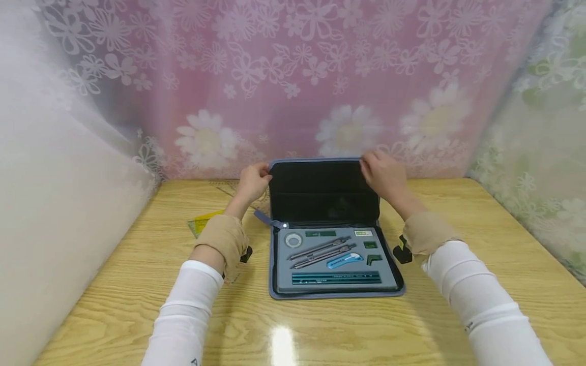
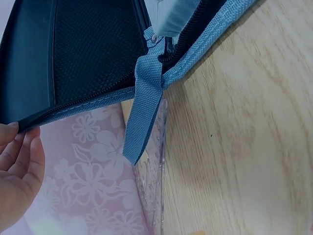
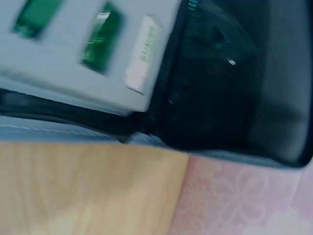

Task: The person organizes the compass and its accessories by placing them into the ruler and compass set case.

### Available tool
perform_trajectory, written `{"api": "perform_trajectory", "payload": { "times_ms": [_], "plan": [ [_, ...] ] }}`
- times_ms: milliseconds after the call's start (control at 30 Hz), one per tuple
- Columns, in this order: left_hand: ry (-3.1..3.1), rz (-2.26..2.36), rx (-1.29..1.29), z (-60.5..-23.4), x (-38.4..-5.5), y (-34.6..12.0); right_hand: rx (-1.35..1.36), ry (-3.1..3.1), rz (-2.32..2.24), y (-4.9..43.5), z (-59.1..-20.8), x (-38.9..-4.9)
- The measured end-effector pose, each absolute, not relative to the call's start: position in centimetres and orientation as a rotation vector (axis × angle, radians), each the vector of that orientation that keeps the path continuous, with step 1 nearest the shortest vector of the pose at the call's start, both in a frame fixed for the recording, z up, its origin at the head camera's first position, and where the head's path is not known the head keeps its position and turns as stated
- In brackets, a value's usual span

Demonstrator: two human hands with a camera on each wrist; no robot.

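A blue-edged zippered case (image 1: 339,295) lies unfolded on the table, its black-lined lid (image 1: 320,178) raised at the back. My left hand (image 1: 254,182) pinches the lid's left edge between thumb and fingers, as the left wrist view also shows. At the lid's top right corner, my right hand (image 1: 384,174) grips the edge with curled fingers; the right wrist view leaves this hand out. Set in the grey tray (image 1: 284,256) are two compasses (image 1: 320,254), a blue cutter (image 1: 344,261), green pencils (image 1: 336,278), a tape roll (image 1: 293,240) and a white eraser (image 1: 363,233).
A blue fabric strap (image 2: 144,105) hangs from the case's left side by the hinge. Behind my left forearm lie a yellow set square (image 1: 206,218) and a clear ruler-like piece (image 2: 159,161) on the wooden table (image 1: 137,305). A flowered curtain (image 1: 284,76) borders the table's back.
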State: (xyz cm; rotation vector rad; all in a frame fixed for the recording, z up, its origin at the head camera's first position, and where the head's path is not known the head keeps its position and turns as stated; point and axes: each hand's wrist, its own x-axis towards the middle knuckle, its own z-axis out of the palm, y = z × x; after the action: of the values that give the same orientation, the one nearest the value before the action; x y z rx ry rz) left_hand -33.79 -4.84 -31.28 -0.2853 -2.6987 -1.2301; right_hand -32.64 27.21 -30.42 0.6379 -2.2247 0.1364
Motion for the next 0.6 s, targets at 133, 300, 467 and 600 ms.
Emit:
{"api": "perform_trajectory", "payload": {
  "times_ms": [133,300,467,600],
  "plan": [
    [-2.696,-1.262,-0.268,-31.3,-33.6,-4.9,0.35,-2.451,0.472,28.5,-29.5,-32.9],
    [-2.679,-1.283,-0.27,-31.7,-33.4,-5.1,0.218,-2.747,0.815,29.6,-29.8,-32.8],
    [-2.69,-1.261,-0.339,-32.1,-33.1,-5.5,0.196,-2.635,1.12,30.4,-31.0,-32.9],
    [-2.763,-1.274,-0.433,-31.9,-32.5,-6.5,0.201,-2.509,1.403,31.2,-31.4,-32.5]
  ]
}}
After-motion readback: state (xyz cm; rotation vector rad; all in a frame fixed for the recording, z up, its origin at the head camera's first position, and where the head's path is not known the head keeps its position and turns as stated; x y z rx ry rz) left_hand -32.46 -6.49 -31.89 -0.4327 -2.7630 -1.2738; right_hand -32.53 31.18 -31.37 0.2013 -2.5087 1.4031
